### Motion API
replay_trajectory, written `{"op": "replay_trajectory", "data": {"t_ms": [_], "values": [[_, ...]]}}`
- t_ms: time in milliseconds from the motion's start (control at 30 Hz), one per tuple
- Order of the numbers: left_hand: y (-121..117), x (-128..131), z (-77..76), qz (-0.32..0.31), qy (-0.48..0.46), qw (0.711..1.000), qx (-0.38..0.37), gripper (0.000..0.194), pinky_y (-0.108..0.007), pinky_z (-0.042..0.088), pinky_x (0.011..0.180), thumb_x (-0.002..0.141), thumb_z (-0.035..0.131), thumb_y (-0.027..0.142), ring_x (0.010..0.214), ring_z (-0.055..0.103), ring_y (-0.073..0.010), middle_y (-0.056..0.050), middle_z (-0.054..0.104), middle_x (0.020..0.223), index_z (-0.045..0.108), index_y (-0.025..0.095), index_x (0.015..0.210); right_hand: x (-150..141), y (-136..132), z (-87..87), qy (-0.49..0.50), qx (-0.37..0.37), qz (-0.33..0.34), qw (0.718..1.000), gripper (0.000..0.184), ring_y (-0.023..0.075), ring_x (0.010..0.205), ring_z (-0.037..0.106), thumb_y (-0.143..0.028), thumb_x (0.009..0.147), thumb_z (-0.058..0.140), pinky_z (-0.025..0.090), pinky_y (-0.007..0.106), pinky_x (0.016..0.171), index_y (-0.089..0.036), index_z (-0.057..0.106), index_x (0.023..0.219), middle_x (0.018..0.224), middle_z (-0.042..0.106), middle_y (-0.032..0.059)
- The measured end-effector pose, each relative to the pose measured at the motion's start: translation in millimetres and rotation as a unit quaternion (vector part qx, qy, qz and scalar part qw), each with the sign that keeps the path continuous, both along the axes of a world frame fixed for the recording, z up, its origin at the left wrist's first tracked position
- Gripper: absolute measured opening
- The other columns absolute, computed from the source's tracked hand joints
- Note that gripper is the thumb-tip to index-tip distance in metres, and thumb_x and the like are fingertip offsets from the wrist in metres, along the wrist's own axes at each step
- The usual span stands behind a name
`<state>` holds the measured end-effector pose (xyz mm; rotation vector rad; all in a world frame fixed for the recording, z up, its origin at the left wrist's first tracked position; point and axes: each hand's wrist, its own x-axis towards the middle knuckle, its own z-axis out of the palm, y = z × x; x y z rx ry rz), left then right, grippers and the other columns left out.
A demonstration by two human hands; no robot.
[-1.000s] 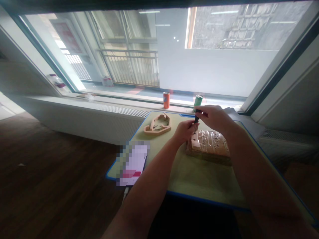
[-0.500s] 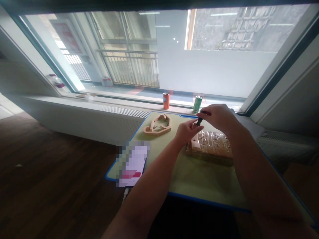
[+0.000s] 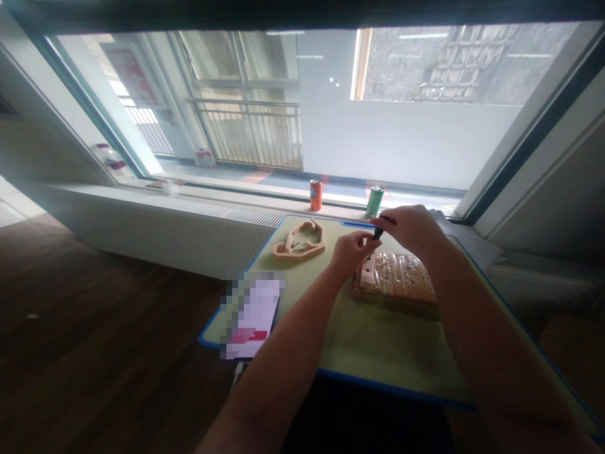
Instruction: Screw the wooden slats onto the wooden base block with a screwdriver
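Note:
My right hand (image 3: 410, 228) is closed round the dark handle of a small tool (image 3: 377, 233), which points down at the left end of a stack of wooden parts wrapped in clear plastic (image 3: 397, 283). My left hand (image 3: 350, 251) sits just left of the tool, fingers curled and pinched near its tip at the stack's small wooden piece (image 3: 368, 272). What the left fingers hold is too small to see. Both hands are over the far part of a green mat with a blue edge (image 3: 378, 340).
A curved wooden frame piece (image 3: 299, 241) lies on the mat's far left. A blurred-out card (image 3: 250, 313) rests on the near left corner. An orange can (image 3: 316, 194) and a green can (image 3: 375, 201) stand on the window sill behind the mat.
The tool has tilted a little and my left hand's fingers have shifted at its tip. The view has dropped slightly; the hands stay at the same spot on the stack.

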<state>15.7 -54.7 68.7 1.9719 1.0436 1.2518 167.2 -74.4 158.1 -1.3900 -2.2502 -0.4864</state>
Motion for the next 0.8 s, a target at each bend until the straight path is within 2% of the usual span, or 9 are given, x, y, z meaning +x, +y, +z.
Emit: {"op": "replay_trajectory", "data": {"t_ms": [200, 267, 333, 400, 467, 533, 700, 800], "values": [[3, -5, 1.9, -0.069, -0.008, 0.997, 0.025, 0.034, -0.021, 0.040, 0.065, 0.083, 0.047, 0.036, 0.071, 0.055, -0.0113, -0.003, 0.067, 0.082, 0.068, 0.014, 0.098, -8, -1, -4.0, 0.034, 0.007, 0.052, 0.998, 0.032, 0.0172, 0.074, 0.060, -0.029, 0.087, 0.042, 0.038, 0.027, 0.065, -0.016, 0.064, 0.107, 0.087, 0.069, 0.0080], [2, -4, 1.4, -0.053, 0.007, 0.998, 0.028, 0.036, -0.021, 0.040, 0.062, 0.082, 0.048, 0.038, 0.067, 0.054, -0.0110, -0.002, 0.066, 0.077, 0.066, 0.016, 0.102, -8, -1, -3.4, 0.041, -0.001, 0.051, 0.998, 0.031, 0.0166, 0.072, 0.060, -0.029, 0.087, 0.043, 0.037, 0.026, 0.064, -0.017, 0.066, 0.102, 0.084, 0.069, 0.0069], [0, -1, 0.1, -0.008, 0.026, 0.999, 0.033, 0.040, -0.021, 0.037, 0.056, 0.078, 0.052, 0.044, 0.058, 0.050, -0.0099, 0.000, 0.062, 0.066, 0.065, 0.017, 0.105, -6, -1, -1.2, 0.029, -0.010, 0.020, 0.999, 0.031, 0.0155, 0.063, 0.056, -0.033, 0.087, 0.043, 0.034, 0.027, 0.058, -0.017, 0.069, 0.087, 0.072, 0.067, 0.0056], [-3, 2, -1.6, 0.030, 0.040, 0.998, 0.037, 0.041, -0.021, 0.034, 0.053, 0.076, 0.055, 0.048, 0.054, 0.047, -0.0091, 0.002, 0.058, 0.059, 0.066, 0.017, 0.102, -4, -2, 1.3, 0.010, -0.017, -0.022, 1.000, 0.039, 0.0140, 0.053, 0.050, -0.041, 0.086, 0.043, 0.029, 0.027, 0.053, -0.016, 0.068, 0.070, 0.058, 0.061, 0.0045], [-6, 6, -2.9, 0.036, 0.043, 0.998, 0.038, 0.036, -0.020, 0.034, 0.053, 0.079, 0.052, 0.045, 0.054, 0.047, -0.0089, 0.002, 0.058, 0.059, 0.067, 0.018, 0.096, -2, -3, 2.5, -0.001, -0.015, -0.045, 0.999, 0.046, 0.0131, 0.049, 0.046, -0.047, 0.086, 0.041, 0.026, 0.028, 0.051, -0.016, 0.066, 0.062, 0.052, 0.057, 0.0040], [-8, 9, -3.5, 0.029, 0.043, 0.998, 0.035, 0.032, -0.020, 0.034, 0.054, 0.083, 0.047, 0.041, 0.055, 0.048, -0.0089, 0.002, 0.058, 0.060, 0.066, 0.018, 0.093, -2, -2, 1.8, 0.000, -0.011, -0.043, 0.999, 0.047, 0.0133, 0.049, 0.046, -0.048, 0.086, 0.040, 0.026, 0.028, 0.051, -0.016, 0.065, 0.062, 0.053, 0.057, 0.0041], [-11, 12, -3.2, 0.031, 0.050, 0.998, 0.026, 0.036, -0.021, 0.032, 0.053, 0.087, 0.037, 0.040, 0.054, 0.048, -0.0094, 0.001, 0.057, 0.060, 0.065, 0.017, 0.086, -4, 1, -1.5, 0.027, -0.013, 0.009, 1.000, 0.027, 0.0153, 0.062, 0.054, -0.032, 0.085, 0.045, 0.032, 0.026, 0.057, -0.017, 0.067, 0.088, 0.073, 0.065, 0.0052], [-12, 14, -4.1, 0.035, 0.041, 0.998, 0.032, 0.034, -0.021, 0.032, 0.053, 0.087, 0.039, 0.041, 0.054, 0.047, -0.0093, 0.002, 0.056, 0.060, 0.063, 0.017, 0.092, -5, -1, 0.2, 0.005, -0.013, 0.012, 1.000, 0.028, 0.0149, 0.061, 0.052, -0.031, 0.086, 0.044, 0.032, 0.026, 0.057, -0.017, 0.066, 0.077, 0.068, 0.063, 0.0045]]}}
